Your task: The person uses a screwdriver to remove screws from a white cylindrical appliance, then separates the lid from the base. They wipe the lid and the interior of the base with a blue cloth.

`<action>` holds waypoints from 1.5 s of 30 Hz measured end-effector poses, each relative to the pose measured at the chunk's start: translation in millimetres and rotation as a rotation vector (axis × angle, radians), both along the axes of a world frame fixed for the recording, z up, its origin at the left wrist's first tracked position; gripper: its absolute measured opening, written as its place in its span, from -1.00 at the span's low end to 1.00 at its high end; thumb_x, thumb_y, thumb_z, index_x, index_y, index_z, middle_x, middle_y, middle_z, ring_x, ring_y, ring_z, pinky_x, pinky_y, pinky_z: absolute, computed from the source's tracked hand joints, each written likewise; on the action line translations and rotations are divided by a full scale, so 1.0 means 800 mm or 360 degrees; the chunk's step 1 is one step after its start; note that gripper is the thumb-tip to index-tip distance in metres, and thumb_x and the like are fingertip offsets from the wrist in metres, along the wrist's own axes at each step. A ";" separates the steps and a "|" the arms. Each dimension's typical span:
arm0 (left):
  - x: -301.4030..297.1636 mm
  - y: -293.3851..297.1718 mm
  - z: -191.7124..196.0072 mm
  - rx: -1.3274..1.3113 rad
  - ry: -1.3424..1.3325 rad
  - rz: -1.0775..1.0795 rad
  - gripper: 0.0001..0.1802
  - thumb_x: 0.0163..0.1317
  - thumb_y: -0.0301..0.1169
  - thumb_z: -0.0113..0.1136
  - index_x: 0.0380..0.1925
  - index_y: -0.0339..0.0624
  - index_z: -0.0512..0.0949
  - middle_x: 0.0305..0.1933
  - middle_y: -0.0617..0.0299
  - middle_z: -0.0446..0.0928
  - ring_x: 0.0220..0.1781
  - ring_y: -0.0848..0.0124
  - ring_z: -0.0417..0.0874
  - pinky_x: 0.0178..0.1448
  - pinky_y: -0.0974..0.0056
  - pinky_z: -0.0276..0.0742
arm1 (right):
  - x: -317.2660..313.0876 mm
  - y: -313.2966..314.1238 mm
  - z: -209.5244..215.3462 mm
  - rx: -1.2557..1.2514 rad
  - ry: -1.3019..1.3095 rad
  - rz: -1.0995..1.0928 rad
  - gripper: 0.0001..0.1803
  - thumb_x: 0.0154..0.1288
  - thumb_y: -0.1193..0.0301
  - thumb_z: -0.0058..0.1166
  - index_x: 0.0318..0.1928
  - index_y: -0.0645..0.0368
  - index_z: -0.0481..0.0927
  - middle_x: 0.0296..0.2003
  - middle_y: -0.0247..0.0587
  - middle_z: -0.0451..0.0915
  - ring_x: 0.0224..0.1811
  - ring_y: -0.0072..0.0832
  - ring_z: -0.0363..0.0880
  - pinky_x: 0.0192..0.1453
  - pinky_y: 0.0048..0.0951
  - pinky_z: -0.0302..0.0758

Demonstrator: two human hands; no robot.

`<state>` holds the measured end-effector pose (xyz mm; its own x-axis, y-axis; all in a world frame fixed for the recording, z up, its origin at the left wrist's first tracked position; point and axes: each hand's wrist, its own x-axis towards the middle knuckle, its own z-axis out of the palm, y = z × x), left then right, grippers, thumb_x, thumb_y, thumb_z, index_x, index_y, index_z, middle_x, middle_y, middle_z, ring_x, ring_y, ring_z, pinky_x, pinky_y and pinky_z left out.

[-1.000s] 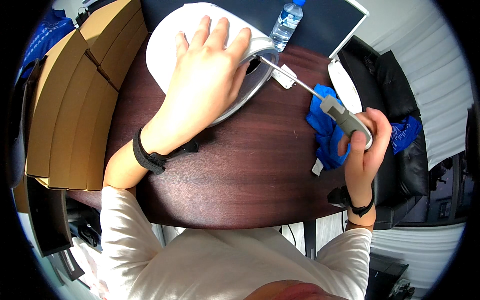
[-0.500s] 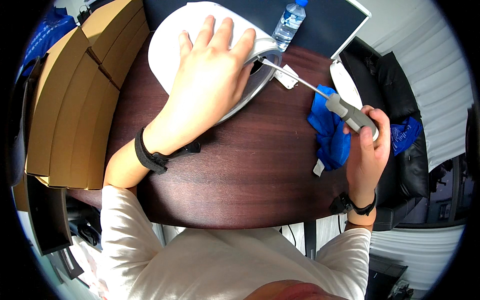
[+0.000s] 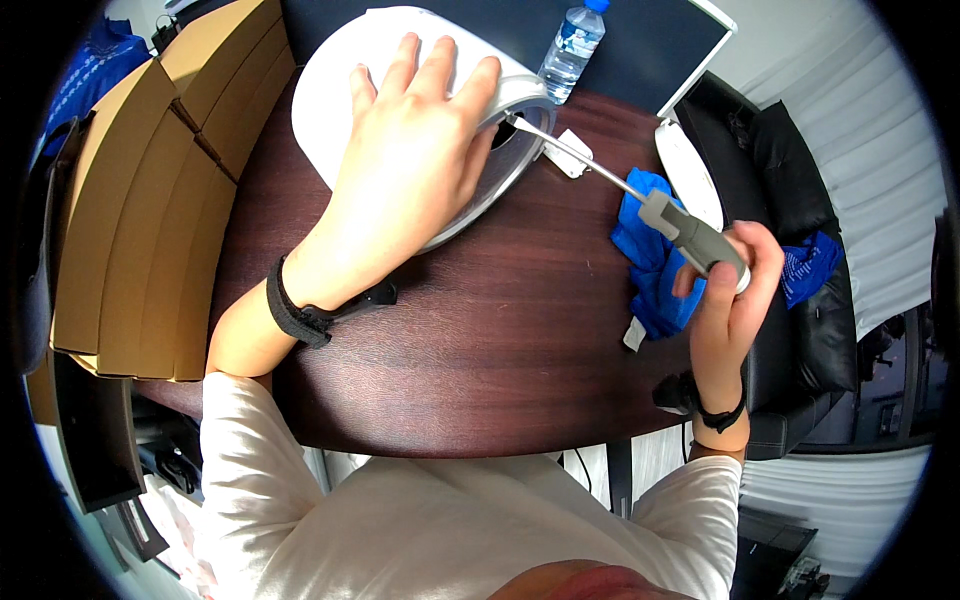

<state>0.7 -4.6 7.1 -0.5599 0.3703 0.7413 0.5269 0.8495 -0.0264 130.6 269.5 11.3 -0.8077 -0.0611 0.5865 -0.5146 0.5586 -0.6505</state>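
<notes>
My left hand (image 3: pixel 415 160) flat, unclenched on the white appliance (image 3: pixel 340 90); my right hand (image 3: pixel 728 285) grasping the grey-handled screwdriver (image 3: pixel 640 200), tip at its rim.

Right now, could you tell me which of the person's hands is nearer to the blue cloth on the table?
Right. The right hand, gripping a grey-handled screwdriver, hovers just beside the blue cloth. The left hand rests flat on the white appliance, well across the table.

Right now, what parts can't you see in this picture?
- Screwdriver tip: head view, hidden inside the white device.
- Device top: covered by the left hand.
- Screwdriver handle end: wrapped by the right hand.
- Blue cloth: partly behind the screwdriver and right hand.
</notes>
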 end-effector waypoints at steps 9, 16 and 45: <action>0.001 0.001 0.001 0.0008 -0.0006 -0.0009 -0.44 0.26 -0.35 0.29 0.29 -0.04 0.47 0.32 -0.17 0.42 0.42 -0.19 0.39 0.36 -0.38 0.32 | -0.006 -0.006 -0.005 0.0008 0.0255 0.0121 -0.52 0.54 0.28 0.01 0.29 0.20 0.17 0.02 -0.07 0.35 -0.27 -0.43 0.57 -0.22 -0.36 0.54; 0.000 0.001 0.001 0.0005 -0.0009 0.0002 -0.44 0.26 -0.36 0.29 0.29 -0.04 0.47 0.31 -0.17 0.43 0.42 -0.19 0.39 0.36 -0.39 0.32 | -0.007 -0.004 0.000 -0.0223 0.0006 0.0005 -0.48 0.61 0.02 -0.25 0.23 0.22 0.21 -0.24 -0.17 0.50 -0.32 -0.56 0.50 -0.20 -0.50 0.43; 0.001 0.002 0.002 0.0020 -0.0002 0.0017 -0.44 0.25 -0.34 0.30 0.28 -0.01 0.48 0.32 -0.17 0.43 0.42 -0.21 0.38 0.36 -0.39 0.30 | -0.015 -0.005 -0.011 -0.0077 0.0233 0.0194 -0.62 0.49 0.49 -0.03 0.21 0.20 0.20 0.04 -0.04 0.35 -0.26 -0.45 0.56 -0.16 -0.43 0.53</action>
